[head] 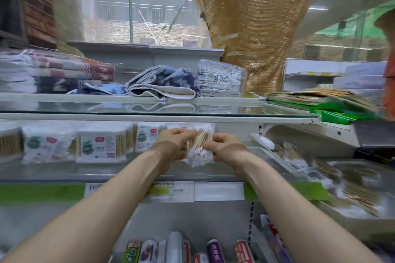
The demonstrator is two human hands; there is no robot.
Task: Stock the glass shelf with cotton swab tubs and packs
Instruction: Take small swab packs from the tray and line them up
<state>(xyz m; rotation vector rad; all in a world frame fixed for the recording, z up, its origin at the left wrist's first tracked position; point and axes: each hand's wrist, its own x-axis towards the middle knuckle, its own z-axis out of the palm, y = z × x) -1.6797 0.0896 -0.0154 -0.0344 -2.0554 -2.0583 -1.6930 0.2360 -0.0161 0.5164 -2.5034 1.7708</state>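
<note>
Swab pack (199, 147) sits between left hand (173, 143) and right hand (224, 145), above the glass shelf (64, 172). Row of packs (94, 143) stands on that shelf, to its left. Loose packs (342, 183) lie to the right, possibly in a tray (blurred). Folded towels (162, 83) lie on the upper shelf (235, 118). Price labels (171, 191) hang on the front edge; tubes (192, 250) stand below.

The lower shelf (64, 172) holds a row of cotton swab goods running from nine o'clock toward the centre: a tub (8, 144) at the edge, a soft bag (46, 145), a white box (100, 144) and a second box (147, 136). A heap of packs (288, 152) lies at three o'clock. The upper glass shelf (267, 111) bears folded towels (53, 72) at eleven and a blue cloth (168, 81) at twelve.
</note>
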